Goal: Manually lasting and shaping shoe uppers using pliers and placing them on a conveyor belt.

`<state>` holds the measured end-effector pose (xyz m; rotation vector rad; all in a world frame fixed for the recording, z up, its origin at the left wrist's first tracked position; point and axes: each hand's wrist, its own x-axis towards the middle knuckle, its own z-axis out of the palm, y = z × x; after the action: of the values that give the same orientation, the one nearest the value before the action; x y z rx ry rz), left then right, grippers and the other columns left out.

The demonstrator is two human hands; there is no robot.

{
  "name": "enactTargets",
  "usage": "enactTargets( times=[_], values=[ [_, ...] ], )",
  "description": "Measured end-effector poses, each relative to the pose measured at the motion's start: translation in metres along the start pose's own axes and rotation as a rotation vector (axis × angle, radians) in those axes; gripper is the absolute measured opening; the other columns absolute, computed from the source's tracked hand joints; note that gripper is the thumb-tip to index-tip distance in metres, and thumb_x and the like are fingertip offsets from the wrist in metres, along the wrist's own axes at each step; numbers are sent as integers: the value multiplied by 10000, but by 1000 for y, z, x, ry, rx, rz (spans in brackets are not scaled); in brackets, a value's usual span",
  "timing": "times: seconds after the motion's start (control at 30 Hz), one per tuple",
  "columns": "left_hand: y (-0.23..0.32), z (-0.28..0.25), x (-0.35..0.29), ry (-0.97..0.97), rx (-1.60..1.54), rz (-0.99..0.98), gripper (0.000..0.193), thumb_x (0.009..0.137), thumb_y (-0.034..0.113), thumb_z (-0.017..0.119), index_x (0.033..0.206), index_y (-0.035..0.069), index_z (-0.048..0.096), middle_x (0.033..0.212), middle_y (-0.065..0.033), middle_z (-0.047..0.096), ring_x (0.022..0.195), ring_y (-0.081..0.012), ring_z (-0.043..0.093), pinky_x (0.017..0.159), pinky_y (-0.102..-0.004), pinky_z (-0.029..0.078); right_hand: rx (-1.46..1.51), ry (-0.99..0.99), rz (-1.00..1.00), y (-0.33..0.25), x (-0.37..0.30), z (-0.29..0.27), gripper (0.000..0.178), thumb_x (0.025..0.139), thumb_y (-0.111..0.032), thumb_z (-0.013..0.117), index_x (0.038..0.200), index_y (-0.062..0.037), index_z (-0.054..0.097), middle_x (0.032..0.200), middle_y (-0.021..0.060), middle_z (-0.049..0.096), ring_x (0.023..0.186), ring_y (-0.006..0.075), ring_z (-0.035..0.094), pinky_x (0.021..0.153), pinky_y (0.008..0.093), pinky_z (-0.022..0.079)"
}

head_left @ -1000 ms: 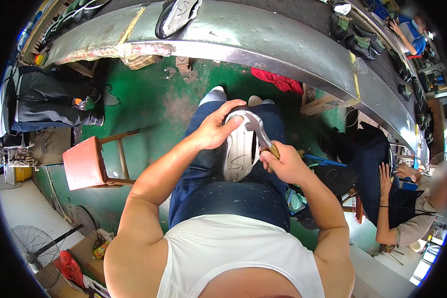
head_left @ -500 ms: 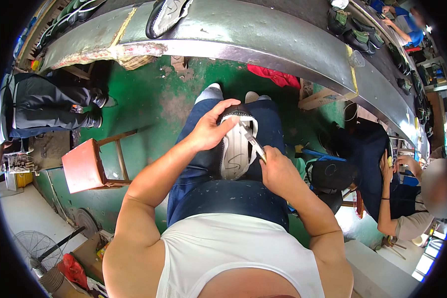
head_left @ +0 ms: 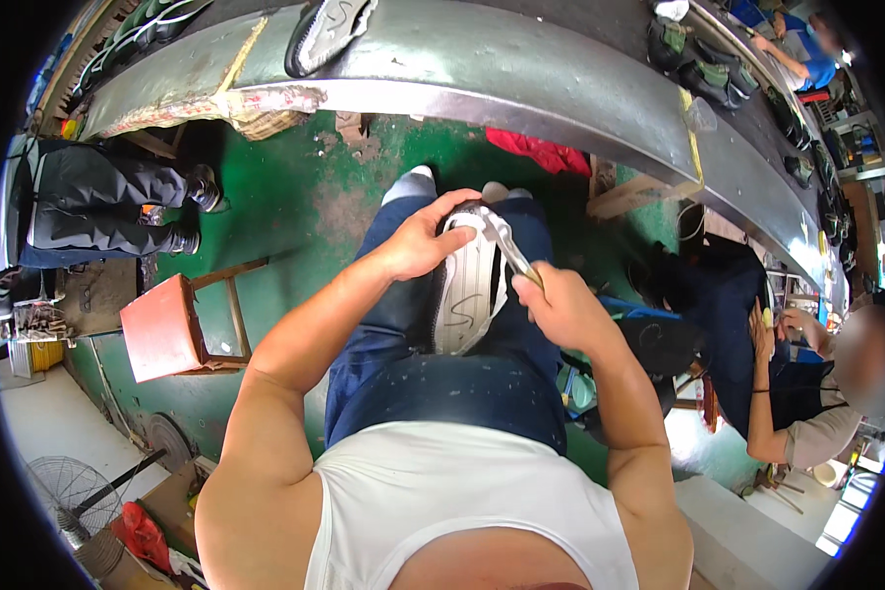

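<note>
An upturned shoe upper (head_left: pixel 470 285) rests on my lap, toe pointing away from me. Its pale underside carries a dark pen mark, and white lining shows around the toe rim. My left hand (head_left: pixel 423 241) is wrapped around the toe's left side, its thumb pressing on the underside. In my right hand (head_left: pixel 568 303) is a pair of metal pincers (head_left: pixel 507 244), the fingers closed around its handles. The tip of the pincers meets the right edge of the toe; whether the jaws grip the lining is too small to make out.
A metal-topped bench (head_left: pixel 482 59) curves across the front, bearing another upturned shoe (head_left: pixel 326 37) and several dark shoes (head_left: pixel 710 77). To the left are a reddish stool (head_left: pixel 163 329) and a standing person's legs (head_left: pixel 108 211). A co-worker (head_left: pixel 806 433) sits at right. A fan (head_left: pixel 74 501) stands lower left.
My right hand has shifted slightly up and to the right with the pincers, which now stand steeper at the toe edge. My left thumb has moved a little on the toe.
</note>
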<state>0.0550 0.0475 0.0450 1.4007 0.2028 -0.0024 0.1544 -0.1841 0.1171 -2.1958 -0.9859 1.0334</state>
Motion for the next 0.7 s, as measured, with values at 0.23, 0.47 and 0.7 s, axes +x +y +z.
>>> enactTargets(
  times=[0.23,0.47,0.7],
  values=[
    [-14,0,12,-189,-356,-145,705,850,-64,550,1525,59,387,1329,-84,588,1203,-175,563,1040,-312,445,377,417,85,50,14,73,491,836,-358,779,1060,28,577,806,114,668,699,210,661,690,358,538],
    [-60,37,3,45,54,-445,645,781,-93,519,1418,15,510,1295,-94,630,1194,-198,594,1042,-338,452,733,310,245,85,24,95,283,806,-73,588,1058,57,580,807,123,683,622,187,662,585,331,544],
    [-46,21,-20,-208,-443,-476,843,728,-131,506,1537,31,338,1422,-99,542,1328,-194,502,1132,-335,363,250,196,229,100,-11,45,349,871,-247,698,1044,23,560,825,182,669,718,340,677,680,427,526]
  ],
)
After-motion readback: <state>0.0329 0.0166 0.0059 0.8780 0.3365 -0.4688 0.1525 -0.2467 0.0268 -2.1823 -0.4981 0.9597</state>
